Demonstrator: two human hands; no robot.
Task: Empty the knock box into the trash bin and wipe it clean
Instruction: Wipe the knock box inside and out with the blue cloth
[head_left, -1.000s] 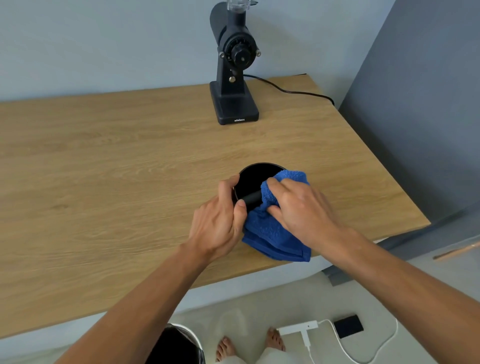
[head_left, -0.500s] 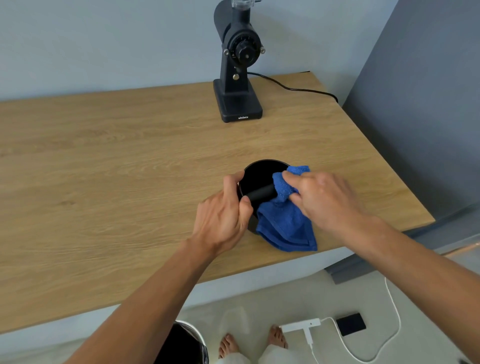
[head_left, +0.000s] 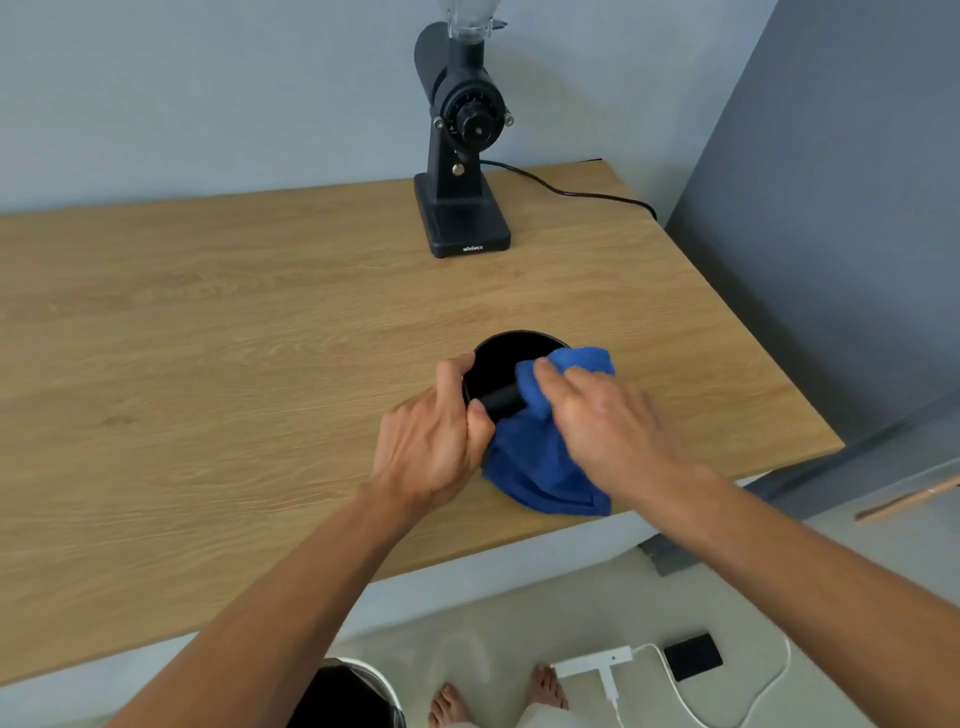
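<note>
The left hand (head_left: 434, 441) is curled closed on the near-left rim of the knock box (head_left: 501, 358), thumb over the edge beside the black knock bar (head_left: 501, 400). The knock box is a round black tub with a dark inside, standing on the wooden table (head_left: 208, 364) well in front of the grinder (head_left: 465, 156) and close to the table's near edge. To its right, the right hand (head_left: 605, 421) presses a blue cloth (head_left: 540, 467) against the bar and rim, fingers bent over the fabric; the hand is blurred, so its exact grip is probably a loose clasp. The cloth drapes down the box's near side. Compared with half a second ago, the right hand sits lower over the bar.

Below the table edge, the trash bin (head_left: 384, 686) shows.
</note>
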